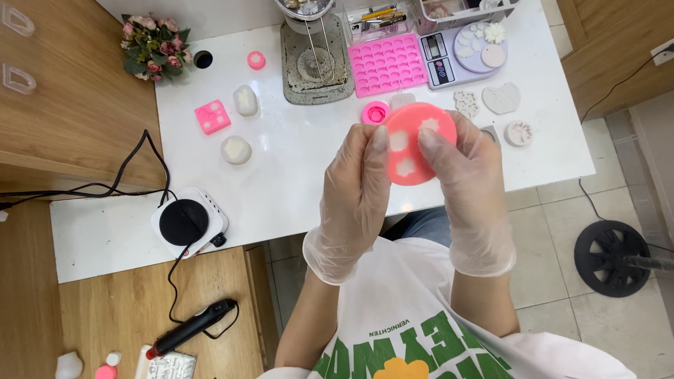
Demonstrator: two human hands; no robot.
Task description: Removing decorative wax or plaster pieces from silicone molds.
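Observation:
Both my hands wear clear plastic gloves and hold a round pink silicone mould [413,149] above the front edge of the white table [281,175]. The mould has white flower-shaped fillings in its cavities. My left hand [357,193] grips its left side with the thumb pressed on its face. My right hand [469,181] grips its right side, thumb on the face near one filling.
On the table lie a square pink mould [212,116], two whitish moulds [245,100] [236,149], a large pink tray mould [387,64], a scale [463,50] with white casts, a small hot plate [187,220] and a flower bouquet [153,48]. A black fan base [609,257] stands on the floor at right.

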